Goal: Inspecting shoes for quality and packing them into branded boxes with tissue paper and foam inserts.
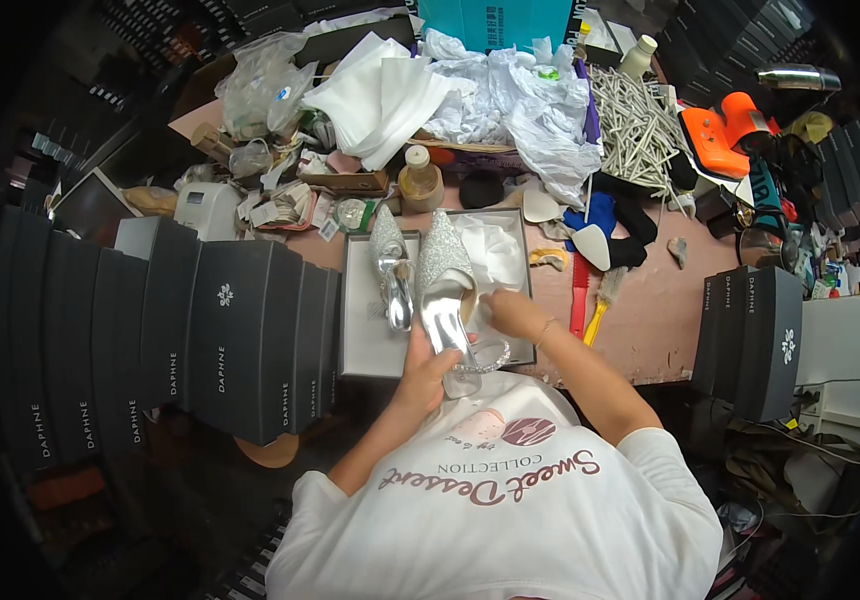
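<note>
Over the open shoe box (pixel 360 350), the left hand (pixel 422 372) is gripping a silver glitter shoe (pixel 445 290) by its heel end. Just right of it, the right hand (pixel 512 312) is closing loosely on white tissue paper (pixel 495 255), while the second shoe (pixel 393 270) is lying inside the box.

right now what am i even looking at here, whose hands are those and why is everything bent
This is one picture from a wide camera worn on a person's head, looking down; the lens bends straight edges near the rim. No machine is involved, only two bare hands. The left hand grips a glittery silver shoe by its heel end. The right hand touches the white tissue paper in an open shoe box, where a second silver shoe lies. The box sits on a cluttered pink workbench, with stacks of dark shoe boxes on either side.
</note>
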Available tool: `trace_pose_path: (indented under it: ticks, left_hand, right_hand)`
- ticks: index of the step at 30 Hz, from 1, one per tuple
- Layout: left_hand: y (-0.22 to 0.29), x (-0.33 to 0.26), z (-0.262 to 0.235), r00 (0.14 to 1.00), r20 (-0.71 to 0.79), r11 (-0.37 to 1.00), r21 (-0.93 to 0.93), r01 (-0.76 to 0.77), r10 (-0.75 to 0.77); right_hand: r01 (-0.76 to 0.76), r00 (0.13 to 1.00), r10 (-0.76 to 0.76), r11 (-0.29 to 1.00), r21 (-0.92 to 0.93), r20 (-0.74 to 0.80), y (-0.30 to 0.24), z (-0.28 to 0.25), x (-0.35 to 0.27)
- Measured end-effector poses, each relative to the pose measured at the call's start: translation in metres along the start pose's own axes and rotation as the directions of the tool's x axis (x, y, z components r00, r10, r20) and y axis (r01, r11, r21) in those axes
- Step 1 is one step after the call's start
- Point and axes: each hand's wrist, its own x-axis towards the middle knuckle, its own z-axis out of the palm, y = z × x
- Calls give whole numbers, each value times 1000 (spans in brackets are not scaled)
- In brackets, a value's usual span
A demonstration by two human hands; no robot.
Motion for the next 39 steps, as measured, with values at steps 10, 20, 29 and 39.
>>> trace_pose_path:
  ticks: [10,20,29,39]
  left_hand:
    - [-17,6,-14,998,-69,1000,-22,-7,6]
    - [-5,4,14,994,53,996,13,-94,93]
    - [-8,-1,4,998,47,997,71,-37,33]
    - [-1,-2,15,994,103,998,58,19,-25]
  right_hand:
    - [164,972,61,525,835,-229,-28,-61,-73]
    - [505,847,-121,491,710,-518,-66,-71,-100]
    - [352,824,46,739,574,-564,-33,-36,-94]
    - [447,744,-12,753,484,-668,-74,-68,-68]
